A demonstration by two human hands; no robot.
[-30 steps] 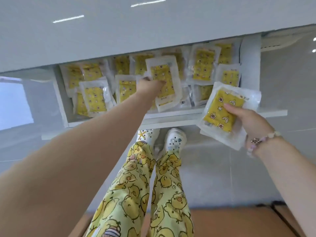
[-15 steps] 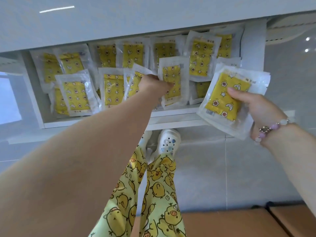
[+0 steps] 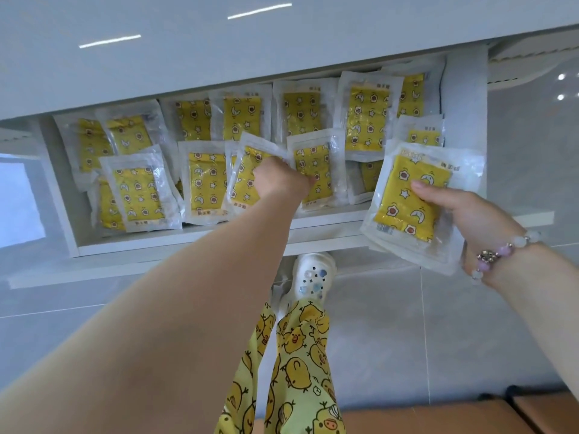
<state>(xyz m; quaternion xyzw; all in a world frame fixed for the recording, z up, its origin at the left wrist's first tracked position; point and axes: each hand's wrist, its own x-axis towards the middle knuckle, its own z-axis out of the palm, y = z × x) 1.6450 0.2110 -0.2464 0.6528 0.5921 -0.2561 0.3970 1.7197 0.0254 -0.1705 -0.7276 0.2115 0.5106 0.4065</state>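
Observation:
Several clear packets with yellow patterned pads stand in rows on a white shelf. My left hand reaches into the shelf with its fingers curled on a packet in the front row; another packet leans just left of that hand. My right hand holds a small stack of the same packets in front of the shelf's right end, thumb pressed on the top one.
The upper shelf board overhangs the packets. A white upright panel closes the shelf on the right. Below are the grey tiled floor, my legs in yellow duck-print trousers and a white clog.
My left hand set the lifted packet down into the front row and stays on it. My right hand's stack rose slightly toward the shelf. The camera view shifted.

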